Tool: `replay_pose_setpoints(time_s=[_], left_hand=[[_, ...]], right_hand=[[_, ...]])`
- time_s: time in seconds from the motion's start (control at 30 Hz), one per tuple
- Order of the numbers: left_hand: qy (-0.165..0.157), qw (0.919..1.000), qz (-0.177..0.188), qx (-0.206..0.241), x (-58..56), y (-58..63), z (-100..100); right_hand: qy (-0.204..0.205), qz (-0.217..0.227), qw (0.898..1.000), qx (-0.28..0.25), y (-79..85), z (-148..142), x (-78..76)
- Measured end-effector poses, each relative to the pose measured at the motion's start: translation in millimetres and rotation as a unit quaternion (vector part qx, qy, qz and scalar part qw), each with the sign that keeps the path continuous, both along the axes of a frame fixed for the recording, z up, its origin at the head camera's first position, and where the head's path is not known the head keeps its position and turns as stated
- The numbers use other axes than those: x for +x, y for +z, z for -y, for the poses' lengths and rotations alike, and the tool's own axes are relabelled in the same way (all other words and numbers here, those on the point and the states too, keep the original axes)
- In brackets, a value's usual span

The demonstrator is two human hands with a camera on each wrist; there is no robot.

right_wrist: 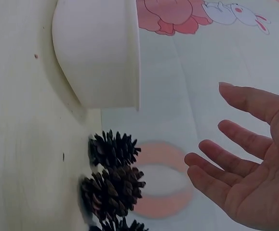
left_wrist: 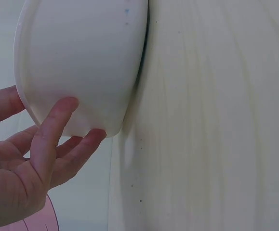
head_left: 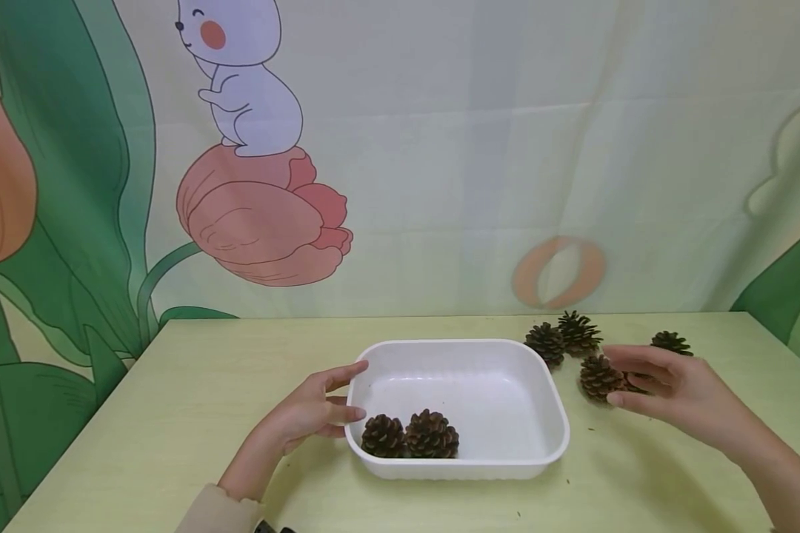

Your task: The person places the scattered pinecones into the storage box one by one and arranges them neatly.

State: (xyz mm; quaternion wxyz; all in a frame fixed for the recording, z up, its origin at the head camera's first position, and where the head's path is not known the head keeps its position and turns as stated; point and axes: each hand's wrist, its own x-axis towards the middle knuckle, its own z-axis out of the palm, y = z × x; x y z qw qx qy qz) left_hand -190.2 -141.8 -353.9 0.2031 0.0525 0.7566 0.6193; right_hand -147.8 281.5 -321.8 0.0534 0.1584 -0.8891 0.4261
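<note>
A white plastic basin (head_left: 500, 414) stands on the table, with two brown pine cones (head_left: 432, 435) lying in its near left part. My left hand (head_left: 307, 407) holds the basin's left end, with fingertips at the rim and others against the outer wall, as the left wrist view shows. To the basin's right, my right hand (head_left: 681, 386) hovers beside a pine cone (head_left: 598, 377), its fingers spread and slightly bent. In the right wrist view that hand (right_wrist: 245, 159) holds nothing and is apart from the cones (right_wrist: 112, 192). Part of another cone is hidden behind its fingers.
Two more pine cones (head_left: 578, 333) lie behind the basin's right corner, and another cone (head_left: 670, 343) sits farther right. Small dark crumbs dot the pale yellow table (head_left: 173, 414). A printed cloth (head_left: 427, 185) hangs along the table's back edge.
</note>
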Motion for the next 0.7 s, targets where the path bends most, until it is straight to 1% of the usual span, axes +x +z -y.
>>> replay_pose_setpoints(time_s=[0.17, 0.4, 0.53, 0.7], left_hand=[[0.000, 1.0000, 0.001, -0.003, -0.2, 0.3, 0.1], [0.003, 1.0000, -0.001, -0.009, 0.6, 0.9, 0.9], [-0.005, 1.0000, -0.004, -0.001, 0.4, 0.6, 1.4], [-0.012, 0.9999, -0.007, 0.006, 0.1, -0.6, 1.8]], right_hand=[[-0.037, 0.008, 0.999, 0.014, 4.2, -14.6, -0.1], [-0.068, 0.002, 0.998, 0.005, 7.3, -35.7, -1.5], [-0.099, 0.021, 0.995, 0.022, 5.5, -51.5, -2.6], [-0.124, 0.041, 0.991, 0.033, 2.5, -69.7, -4.7]])
